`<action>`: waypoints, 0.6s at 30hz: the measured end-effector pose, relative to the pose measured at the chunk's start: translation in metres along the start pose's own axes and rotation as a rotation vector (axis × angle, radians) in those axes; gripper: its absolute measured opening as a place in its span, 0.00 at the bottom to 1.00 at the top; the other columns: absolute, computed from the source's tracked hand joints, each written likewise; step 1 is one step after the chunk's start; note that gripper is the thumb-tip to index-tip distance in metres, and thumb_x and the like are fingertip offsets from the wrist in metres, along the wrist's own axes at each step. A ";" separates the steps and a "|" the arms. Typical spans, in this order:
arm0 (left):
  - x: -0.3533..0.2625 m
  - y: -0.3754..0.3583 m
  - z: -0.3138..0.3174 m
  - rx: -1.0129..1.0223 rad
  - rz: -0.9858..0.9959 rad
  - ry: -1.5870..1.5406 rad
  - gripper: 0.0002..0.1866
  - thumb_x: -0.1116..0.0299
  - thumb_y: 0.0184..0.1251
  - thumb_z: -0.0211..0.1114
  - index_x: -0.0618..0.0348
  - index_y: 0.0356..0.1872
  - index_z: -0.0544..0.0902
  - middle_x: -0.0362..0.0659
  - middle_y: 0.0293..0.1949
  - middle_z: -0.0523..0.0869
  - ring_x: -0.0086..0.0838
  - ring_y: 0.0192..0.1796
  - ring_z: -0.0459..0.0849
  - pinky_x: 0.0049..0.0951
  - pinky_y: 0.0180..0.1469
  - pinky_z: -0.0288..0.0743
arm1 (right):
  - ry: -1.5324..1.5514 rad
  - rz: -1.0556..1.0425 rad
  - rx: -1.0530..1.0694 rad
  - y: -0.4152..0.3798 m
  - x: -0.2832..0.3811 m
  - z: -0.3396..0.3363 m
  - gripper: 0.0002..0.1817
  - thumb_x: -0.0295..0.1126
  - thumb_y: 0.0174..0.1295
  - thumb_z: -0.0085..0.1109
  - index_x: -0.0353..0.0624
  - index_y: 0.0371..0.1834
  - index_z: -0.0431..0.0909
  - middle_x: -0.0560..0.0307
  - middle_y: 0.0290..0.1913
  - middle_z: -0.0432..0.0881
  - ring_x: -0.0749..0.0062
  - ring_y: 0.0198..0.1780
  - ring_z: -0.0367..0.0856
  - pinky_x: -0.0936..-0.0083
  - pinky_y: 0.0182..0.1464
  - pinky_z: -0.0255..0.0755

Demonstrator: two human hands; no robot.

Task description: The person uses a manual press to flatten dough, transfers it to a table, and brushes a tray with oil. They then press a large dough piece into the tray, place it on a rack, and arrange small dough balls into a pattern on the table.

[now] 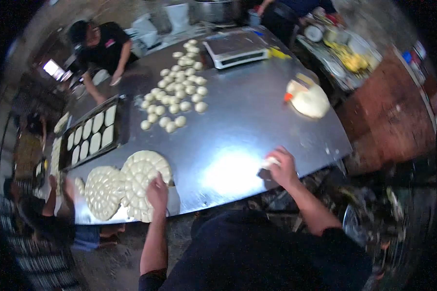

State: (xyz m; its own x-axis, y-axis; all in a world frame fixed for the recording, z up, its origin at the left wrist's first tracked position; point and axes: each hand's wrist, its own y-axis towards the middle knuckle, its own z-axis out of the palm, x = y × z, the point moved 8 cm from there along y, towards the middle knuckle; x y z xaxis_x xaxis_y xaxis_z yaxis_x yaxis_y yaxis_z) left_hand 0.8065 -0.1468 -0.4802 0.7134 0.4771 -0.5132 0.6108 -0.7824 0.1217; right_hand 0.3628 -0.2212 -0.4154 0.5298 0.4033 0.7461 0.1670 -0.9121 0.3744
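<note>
My left hand (157,195) is at the right side of a round dough disc (143,167), which is divided into many segments. Its fingers curl together over the dough, and what is between them is hidden. A second divided dough disc (102,191) lies against the first on its left. Near the front edge of the metal table (238,126), my right hand (284,169) is closed around a pale piece of dough (271,162). A dark patch shows just below that hand. Small round dough balls (179,87) lie grouped farther up the table.
A dark tray (114,144) of flat oblong dough pieces stands at the left. Toward the back is a scale (238,51); a large dough lump (311,103) lies at the right. One person (99,46) works across the table, another (39,208) at the left. Bowls (315,33) crowd a side table.
</note>
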 end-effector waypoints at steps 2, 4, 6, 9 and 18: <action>0.036 -0.057 0.055 0.047 0.182 -0.097 0.18 0.56 0.67 0.63 0.65 0.32 0.79 0.58 0.32 0.80 0.55 0.37 0.80 0.51 0.43 0.72 | -0.258 0.481 0.035 -0.056 -0.097 0.021 0.11 0.23 0.49 0.56 0.37 0.37 0.80 0.45 0.43 0.74 0.50 0.48 0.75 0.59 0.53 0.72; -0.019 -0.120 0.080 0.168 0.369 0.228 0.16 0.55 0.59 0.69 0.59 0.29 0.81 0.54 0.41 0.79 0.51 0.48 0.76 0.54 0.48 0.65 | -0.553 0.402 0.044 -0.075 -0.085 0.061 0.10 0.31 0.45 0.65 0.44 0.33 0.79 0.45 0.41 0.73 0.51 0.52 0.70 0.53 0.54 0.62; -0.065 -0.122 0.103 0.066 0.518 0.111 0.17 0.51 0.60 0.68 0.57 0.30 0.82 0.49 0.42 0.78 0.46 0.48 0.76 0.51 0.48 0.65 | -0.413 0.023 -0.040 -0.058 -0.064 0.119 0.09 0.33 0.44 0.65 0.48 0.29 0.76 0.51 0.39 0.73 0.54 0.50 0.71 0.53 0.52 0.59; -0.092 -0.058 0.135 0.091 0.720 0.282 0.13 0.57 0.67 0.60 0.55 0.32 0.82 0.48 0.42 0.79 0.43 0.47 0.76 0.47 0.47 0.67 | -0.618 -0.260 0.023 0.009 -0.061 0.167 0.04 0.31 0.54 0.59 0.46 0.28 0.75 0.52 0.38 0.75 0.54 0.45 0.74 0.55 0.45 0.66; -0.051 -0.122 0.102 -0.002 0.617 0.006 0.08 0.65 0.60 0.65 0.58 0.28 0.80 0.52 0.35 0.79 0.48 0.45 0.76 0.46 0.47 0.69 | -0.364 -0.033 0.115 -0.045 -0.096 0.151 0.05 0.29 0.55 0.58 0.41 0.31 0.73 0.44 0.37 0.74 0.47 0.41 0.73 0.48 0.43 0.63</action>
State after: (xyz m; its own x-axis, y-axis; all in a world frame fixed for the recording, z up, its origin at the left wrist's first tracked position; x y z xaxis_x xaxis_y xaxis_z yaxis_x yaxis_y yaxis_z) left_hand 0.6609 -0.1168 -0.5558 0.9373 -0.0615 -0.3429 0.0850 -0.9141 0.3964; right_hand 0.4296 -0.2299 -0.5870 0.7798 0.3985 0.4828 0.2697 -0.9098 0.3153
